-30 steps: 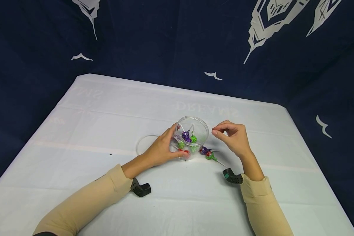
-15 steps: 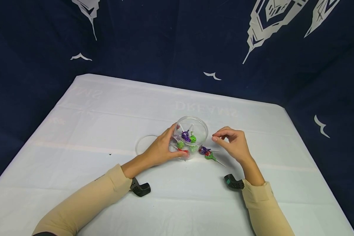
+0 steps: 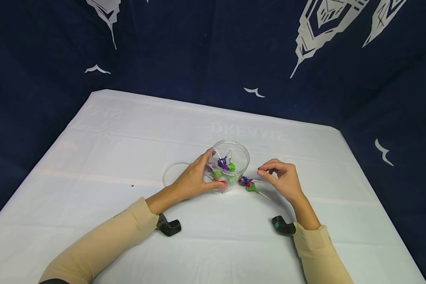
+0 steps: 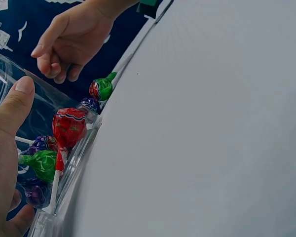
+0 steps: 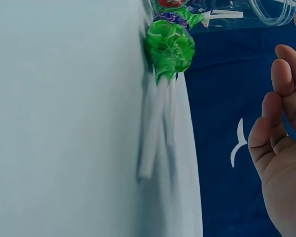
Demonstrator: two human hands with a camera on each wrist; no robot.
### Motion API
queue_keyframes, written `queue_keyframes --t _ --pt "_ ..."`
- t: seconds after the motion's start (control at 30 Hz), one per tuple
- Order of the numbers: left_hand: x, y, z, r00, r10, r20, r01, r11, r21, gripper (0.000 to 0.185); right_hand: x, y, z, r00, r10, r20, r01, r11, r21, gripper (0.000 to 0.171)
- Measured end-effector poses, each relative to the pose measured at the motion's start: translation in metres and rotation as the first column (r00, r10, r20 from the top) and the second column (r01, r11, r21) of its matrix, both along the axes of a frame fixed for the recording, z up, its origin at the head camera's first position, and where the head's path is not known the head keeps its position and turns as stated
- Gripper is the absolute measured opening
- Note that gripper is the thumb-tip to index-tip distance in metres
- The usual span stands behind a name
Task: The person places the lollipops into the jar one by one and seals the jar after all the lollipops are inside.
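My left hand (image 3: 193,179) grips a clear plastic jar (image 3: 239,146) from its left side, thumb in front and fingers behind. Wrapped lollipops lie inside, among them a purple one (image 3: 223,164), a green one (image 4: 42,164) and a red one (image 4: 69,129). To the right of the jar, two more lie on the table: a purple lollipop (image 3: 245,180) and a red and green lollipop (image 3: 251,187), sticks pointing right. Just above and right of these, my right hand (image 3: 282,179) hovers with loosely bent fingers and nothing in them.
A clear round lid (image 3: 164,173) lies on the white-covered table (image 3: 103,205), partly hidden behind my left hand. A dark blue curtain (image 3: 184,51) with white drawings hangs behind the table's far edge.
My right hand has come down and slightly right, nearer the two loose lollipops. The left hand and the jar have stayed in place.
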State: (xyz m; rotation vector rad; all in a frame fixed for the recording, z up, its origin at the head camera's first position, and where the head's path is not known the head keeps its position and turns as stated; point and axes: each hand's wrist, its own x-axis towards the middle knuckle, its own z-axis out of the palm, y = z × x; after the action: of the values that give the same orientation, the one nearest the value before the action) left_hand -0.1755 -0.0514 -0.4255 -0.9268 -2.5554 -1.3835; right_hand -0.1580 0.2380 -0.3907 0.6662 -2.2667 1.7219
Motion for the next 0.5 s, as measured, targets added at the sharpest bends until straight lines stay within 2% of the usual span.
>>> queue_keyframes --t 0.3,0.5 --pt "0.001 0.000 0.000 1.000 0.008 0.019 -0.008 1.000 -0.009 0.109 0.006 0.006 -0.007 1.000 -0.007 0.001 0.007 1.000 0.003 0.012" --pt "0.000 0.000 0.000 1.000 0.004 0.016 -0.004 1.000 -0.005 0.109 0.007 0.014 -0.009 1.000 0.000 0.024 -0.001 0.998 0.063 0.012"
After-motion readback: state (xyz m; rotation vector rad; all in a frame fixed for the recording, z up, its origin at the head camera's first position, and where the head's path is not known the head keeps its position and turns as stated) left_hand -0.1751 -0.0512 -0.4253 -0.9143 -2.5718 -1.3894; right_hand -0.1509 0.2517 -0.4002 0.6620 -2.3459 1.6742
